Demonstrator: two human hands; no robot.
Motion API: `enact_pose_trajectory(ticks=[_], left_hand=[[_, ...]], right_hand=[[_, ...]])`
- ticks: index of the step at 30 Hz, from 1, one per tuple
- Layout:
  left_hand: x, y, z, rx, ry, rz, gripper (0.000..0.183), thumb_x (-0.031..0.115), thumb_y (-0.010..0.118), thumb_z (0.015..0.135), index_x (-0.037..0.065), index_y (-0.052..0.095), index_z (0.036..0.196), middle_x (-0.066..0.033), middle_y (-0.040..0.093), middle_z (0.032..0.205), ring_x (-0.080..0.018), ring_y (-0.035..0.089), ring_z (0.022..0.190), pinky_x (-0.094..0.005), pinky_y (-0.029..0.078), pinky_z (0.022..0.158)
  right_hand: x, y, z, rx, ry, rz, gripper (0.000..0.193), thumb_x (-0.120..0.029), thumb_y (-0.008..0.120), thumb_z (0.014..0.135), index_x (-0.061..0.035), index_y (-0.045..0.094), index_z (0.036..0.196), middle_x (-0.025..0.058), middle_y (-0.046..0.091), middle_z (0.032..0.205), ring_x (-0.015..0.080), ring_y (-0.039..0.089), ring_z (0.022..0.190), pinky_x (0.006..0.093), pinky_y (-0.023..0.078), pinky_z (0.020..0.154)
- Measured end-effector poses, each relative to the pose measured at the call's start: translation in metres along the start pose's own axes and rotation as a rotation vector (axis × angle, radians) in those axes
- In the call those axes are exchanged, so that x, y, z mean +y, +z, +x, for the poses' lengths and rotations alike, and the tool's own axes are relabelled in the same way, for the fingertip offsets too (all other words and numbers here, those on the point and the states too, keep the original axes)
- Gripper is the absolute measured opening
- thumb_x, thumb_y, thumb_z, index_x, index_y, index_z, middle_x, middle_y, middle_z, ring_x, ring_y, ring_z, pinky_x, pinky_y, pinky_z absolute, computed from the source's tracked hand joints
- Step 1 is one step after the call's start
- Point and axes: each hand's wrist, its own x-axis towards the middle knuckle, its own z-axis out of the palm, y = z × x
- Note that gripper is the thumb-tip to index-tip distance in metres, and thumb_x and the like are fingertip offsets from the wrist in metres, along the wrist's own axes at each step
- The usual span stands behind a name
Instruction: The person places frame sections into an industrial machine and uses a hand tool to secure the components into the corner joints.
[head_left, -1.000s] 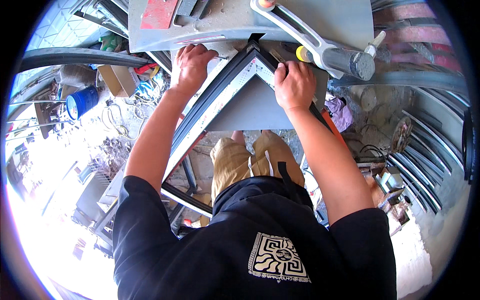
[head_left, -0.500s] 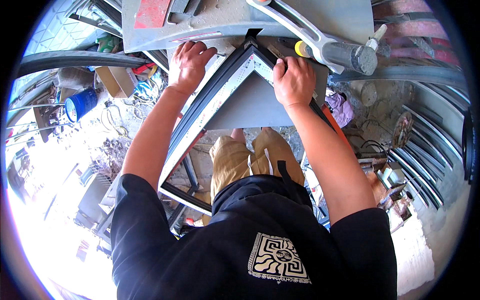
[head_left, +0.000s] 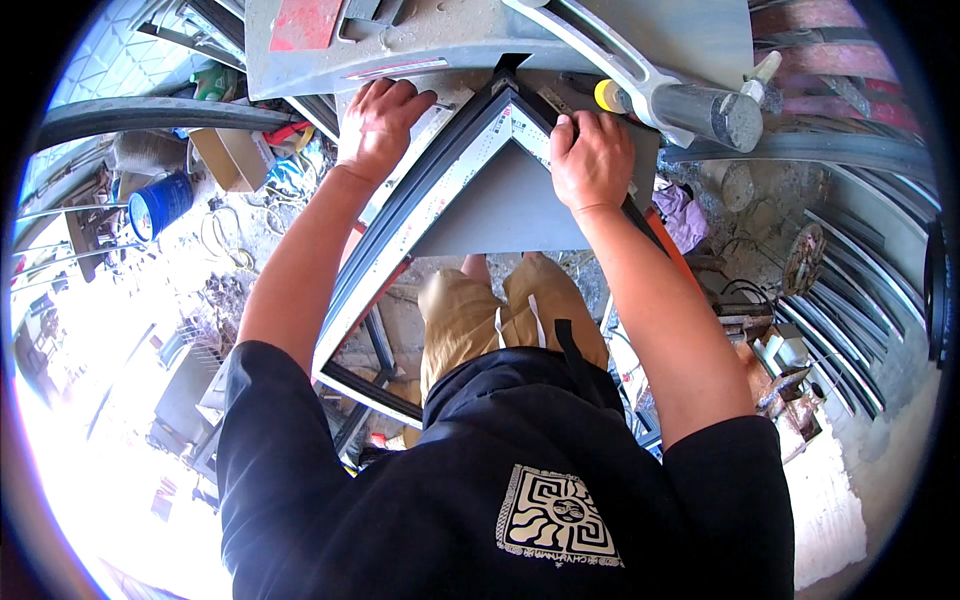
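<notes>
A mitred window-frame corner (head_left: 478, 150), black outside with a white film-covered inner strip, points away from me into a slot under the grey machine housing (head_left: 450, 68). My right hand (head_left: 593, 160) is closed over the frame's right side, thumb toward the corner. Left of the corner, my left hand (head_left: 383, 125) has its fingers curled at the machine's edge, beside a small metal pin (head_left: 445, 106); what lies under the fingers is hidden. A grey plate (head_left: 500, 215) sits beneath the corner. The frame's long left side slants down toward my legs.
A metal arm (head_left: 590, 50) with a thick cylinder (head_left: 708, 115) stands above my right hand. A red plate (head_left: 303, 25) lies on the housing. On the floor are a blue bucket (head_left: 160, 207) and a cardboard box (head_left: 228, 160). Long profiles (head_left: 830, 340) lean at the right.
The whole view has shifted very slightly. Both hands and the frame keep nearly the same places against the machine.
</notes>
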Motion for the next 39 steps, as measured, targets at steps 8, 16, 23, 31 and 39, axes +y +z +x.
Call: enact_pose_trajectory(ticks=[8, 16, 23, 31, 39], left_hand=[[0.001, 0.002, 0.000, 0.013, -0.023, -0.006, 0.033, 0.010, 0.070, 0.093, 0.021, 0.084, 0.120, -0.0008, 0.075, 0.108, -0.0272, 0.073, 0.112, -0.0456, 0.059, 0.102], [0.010, 0.002, -0.006, -0.027, -0.075, 0.000, 0.034, 0.008, 0.070, 0.092, 0.022, 0.082, 0.121, -0.0014, 0.073, 0.105, -0.0273, 0.072, 0.108, -0.0454, 0.058, 0.101], [0.024, -0.002, -0.011, -0.043, -0.160, 0.006, 0.038, 0.006, 0.069, 0.092, 0.022, 0.083, 0.123, -0.0024, 0.074, 0.105, -0.0277, 0.072, 0.104, -0.0447, 0.058, 0.098], [0.008, 0.003, -0.003, 0.042, -0.064, 0.002, 0.039, 0.007, 0.069, 0.092, 0.023, 0.086, 0.124, -0.0015, 0.077, 0.108, -0.0266, 0.073, 0.111, -0.0433, 0.058, 0.104], [-0.001, 0.004, -0.002, -0.021, 0.004, 0.012, 0.039, 0.008, 0.068, 0.093, 0.023, 0.085, 0.125, -0.0006, 0.075, 0.108, -0.0265, 0.073, 0.107, -0.0444, 0.058, 0.102]], right_hand=[[0.000, 0.001, 0.000, 0.011, -0.012, 0.020, 0.034, -0.039, 0.066, 0.105, -0.0098, 0.079, 0.094, 0.0159, 0.077, 0.105, 0.0418, 0.073, 0.103, 0.0571, 0.057, 0.096], [-0.001, 0.000, 0.000, -0.019, -0.011, 0.019, 0.034, -0.039, 0.065, 0.106, -0.0091, 0.079, 0.095, 0.0173, 0.077, 0.106, 0.0425, 0.073, 0.104, 0.0582, 0.057, 0.096], [0.001, -0.001, 0.001, -0.010, -0.011, 0.021, 0.035, -0.039, 0.065, 0.106, -0.0092, 0.079, 0.095, 0.0170, 0.077, 0.107, 0.0426, 0.073, 0.105, 0.0582, 0.057, 0.096], [-0.001, 0.000, 0.000, -0.020, 0.003, 0.011, 0.035, -0.040, 0.065, 0.106, -0.0100, 0.080, 0.095, 0.0158, 0.077, 0.107, 0.0424, 0.073, 0.105, 0.0581, 0.057, 0.096], [0.000, 0.001, -0.001, -0.008, 0.019, 0.027, 0.034, -0.040, 0.065, 0.106, -0.0105, 0.081, 0.097, 0.0150, 0.077, 0.108, 0.0414, 0.073, 0.107, 0.0570, 0.057, 0.098]])
